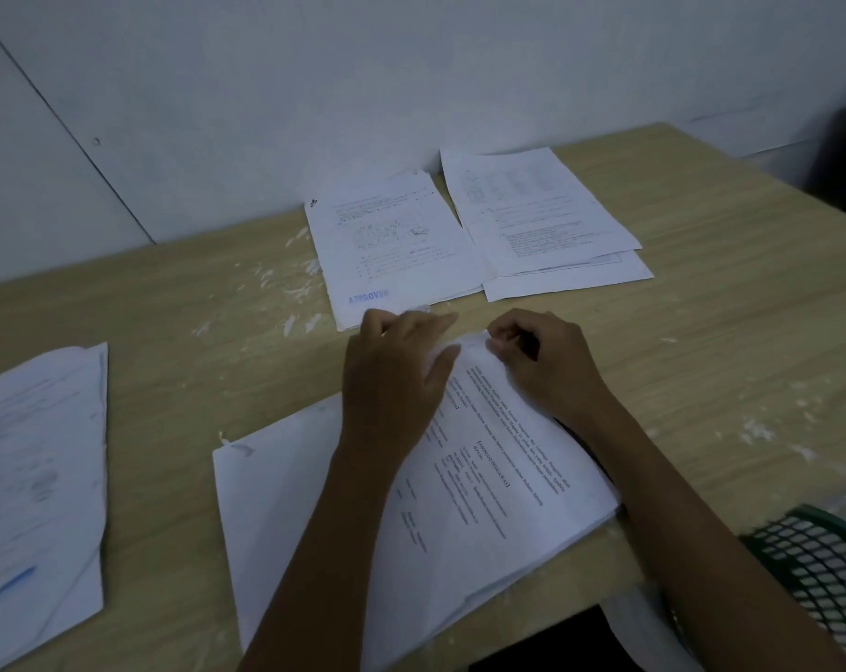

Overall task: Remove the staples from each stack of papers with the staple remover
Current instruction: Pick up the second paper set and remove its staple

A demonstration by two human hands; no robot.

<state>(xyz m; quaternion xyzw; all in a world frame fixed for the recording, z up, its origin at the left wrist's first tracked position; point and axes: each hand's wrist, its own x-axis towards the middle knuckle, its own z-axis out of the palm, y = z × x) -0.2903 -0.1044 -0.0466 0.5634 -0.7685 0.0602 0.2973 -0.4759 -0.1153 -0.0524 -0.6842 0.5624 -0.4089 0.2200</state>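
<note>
The right hand [539, 361] curls its fingers [501, 344] tight on the far corner of the white printed paper stack [484, 477], just beside the left hand's [394, 375] flat, straight fingers.

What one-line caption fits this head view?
Left hand flat on a white printed paper stack on a light wooden table, right hand pinching its far corner.
</note>
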